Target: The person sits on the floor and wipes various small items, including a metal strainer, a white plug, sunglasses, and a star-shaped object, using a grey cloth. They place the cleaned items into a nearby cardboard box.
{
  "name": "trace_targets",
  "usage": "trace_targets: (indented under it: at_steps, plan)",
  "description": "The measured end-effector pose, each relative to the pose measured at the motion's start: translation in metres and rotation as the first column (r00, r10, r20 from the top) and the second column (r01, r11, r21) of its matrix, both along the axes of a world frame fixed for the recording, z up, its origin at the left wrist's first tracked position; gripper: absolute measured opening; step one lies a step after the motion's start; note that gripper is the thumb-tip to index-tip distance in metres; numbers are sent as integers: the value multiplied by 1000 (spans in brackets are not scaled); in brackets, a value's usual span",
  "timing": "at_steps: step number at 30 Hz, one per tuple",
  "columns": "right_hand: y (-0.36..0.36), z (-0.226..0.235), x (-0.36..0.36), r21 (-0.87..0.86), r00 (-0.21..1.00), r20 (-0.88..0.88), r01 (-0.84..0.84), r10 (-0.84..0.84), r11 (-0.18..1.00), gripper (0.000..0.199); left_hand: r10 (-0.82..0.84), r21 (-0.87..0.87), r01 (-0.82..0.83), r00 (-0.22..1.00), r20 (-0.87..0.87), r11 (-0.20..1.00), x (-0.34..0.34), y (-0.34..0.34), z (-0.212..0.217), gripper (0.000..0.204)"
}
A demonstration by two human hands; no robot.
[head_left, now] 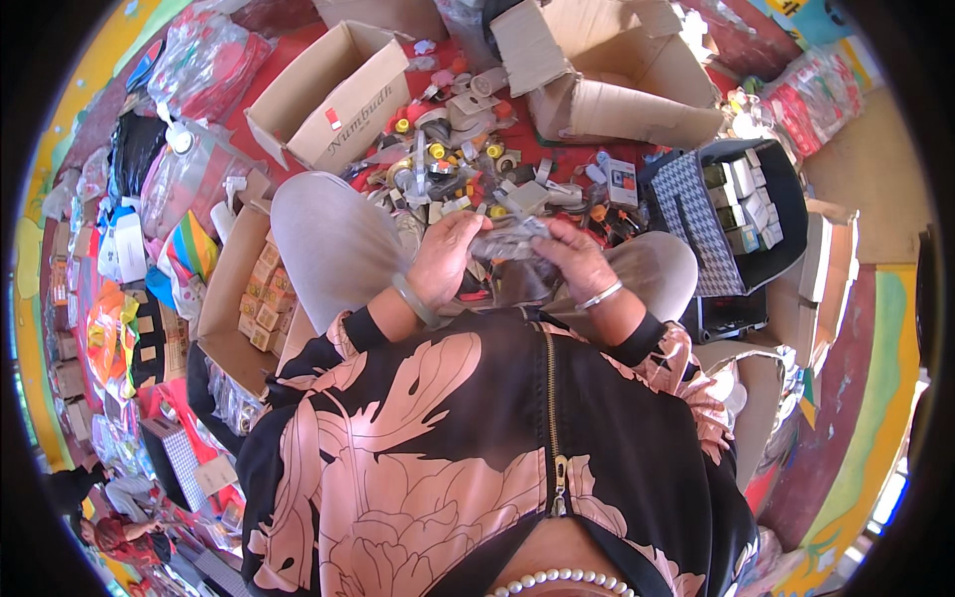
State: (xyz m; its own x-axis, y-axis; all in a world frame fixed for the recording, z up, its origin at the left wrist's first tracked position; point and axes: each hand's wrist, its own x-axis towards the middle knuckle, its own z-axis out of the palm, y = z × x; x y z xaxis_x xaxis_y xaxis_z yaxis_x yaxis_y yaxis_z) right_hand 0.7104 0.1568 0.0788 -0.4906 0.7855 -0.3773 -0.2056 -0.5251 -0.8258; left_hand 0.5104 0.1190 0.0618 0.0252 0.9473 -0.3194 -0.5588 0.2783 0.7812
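Observation:
Between my two hands, over my lap, is a crinkled clear plastic bag (509, 242), with greyish contents too blurred to name. My left hand (445, 261) pinches its left side, thumb on top. On the other side my right hand (580, 261) grips the bag with bent fingers. Just beyond the hands, a heap of small mixed parts (453, 149) in white, yellow, grey and orange spreads over a red cloth (438, 55). A small white box with a picture (622, 183) lies at the heap's right edge.
Open cardboard boxes stand at the far left (353, 109) and far right (637, 114). To my right is a checked fabric bin (731, 214) of small boxes. On my left, a carton (234, 328) holds small brown boxes. Another person (124, 537) sits at lower left.

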Motion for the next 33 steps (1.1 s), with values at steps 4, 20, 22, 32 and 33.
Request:
trace_targets:
  at_steps: [4,20,22,32,33]
  plan:
    - [33,19,1,-74,996,-82,-24,18,997,25,-35,51,43,988,-147,998,-26,27,27,19]
    - [203,54,98,444,911,29,356,-410,822,30,181,207,-86,847,-499,974,-142,236,-25,23]
    - [194,70,99,421,896,-312,429,-317,799,41,168,174,-81,797,-580,981,-153,244,-73,22]
    - [177,2,45,-5,812,-552,223,-189,975,43,-371,-434,194,-291,-882,880,-132,222,-228,29]
    - [171,24,32,29,838,-443,368,-318,930,52,-509,-559,210,-249,-824,802,-125,205,-264,27]
